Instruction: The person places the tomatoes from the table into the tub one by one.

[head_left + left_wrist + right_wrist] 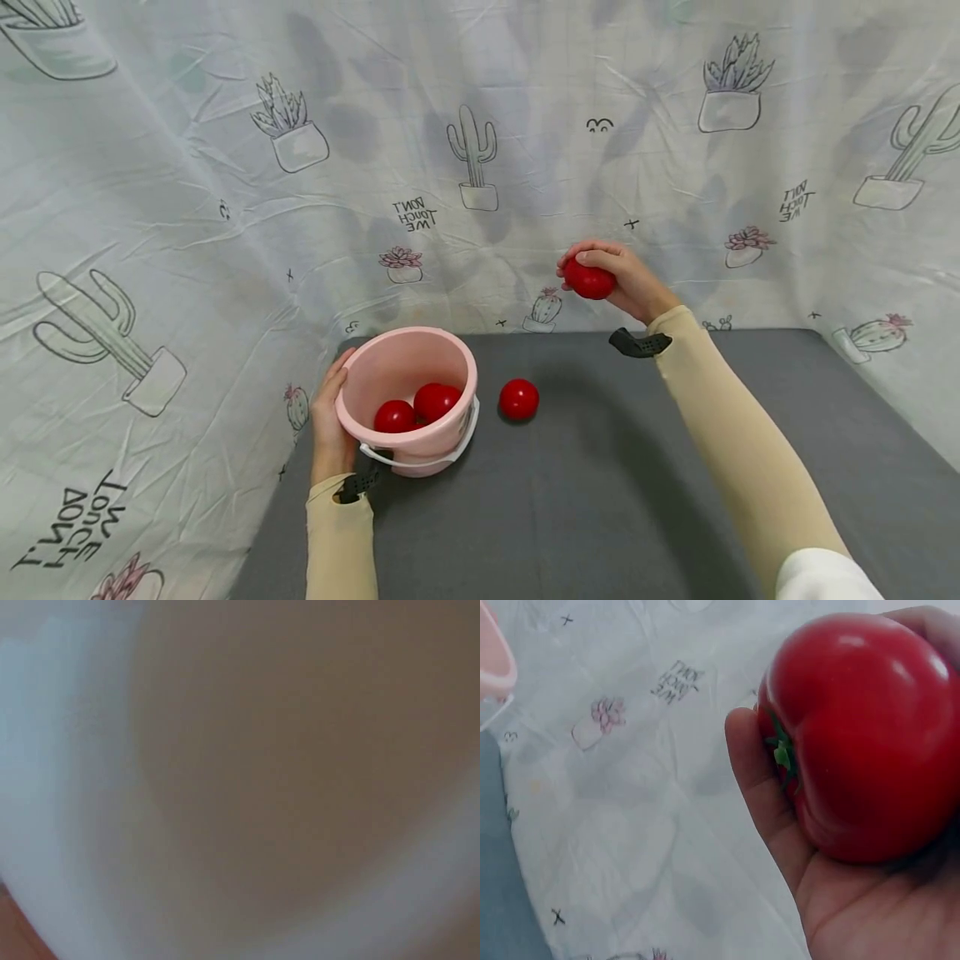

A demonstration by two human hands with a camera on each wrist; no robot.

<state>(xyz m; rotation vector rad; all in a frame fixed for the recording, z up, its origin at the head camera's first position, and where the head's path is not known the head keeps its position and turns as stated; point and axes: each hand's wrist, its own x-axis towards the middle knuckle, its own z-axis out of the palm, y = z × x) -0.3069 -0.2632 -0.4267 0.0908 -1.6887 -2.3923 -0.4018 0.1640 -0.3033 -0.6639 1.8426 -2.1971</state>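
Observation:
My right hand is raised above the far edge of the table, gripping a red tomato. In the right wrist view the tomato shows a green stem, with fingers and palm around it. A pink bucket stands tilted toward me at the left of the table, with several red tomatoes inside. My left hand holds the bucket by its left side, fingertips up at the rim. Another tomato lies on the table, right of the bucket. The left wrist view is filled by a blurred, pale surface.
The bucket's white handle hangs down at its front right. A dark grey table extends under everything. Behind it and along both sides hangs a pale curtain printed with cacti, close to the table's far edge.

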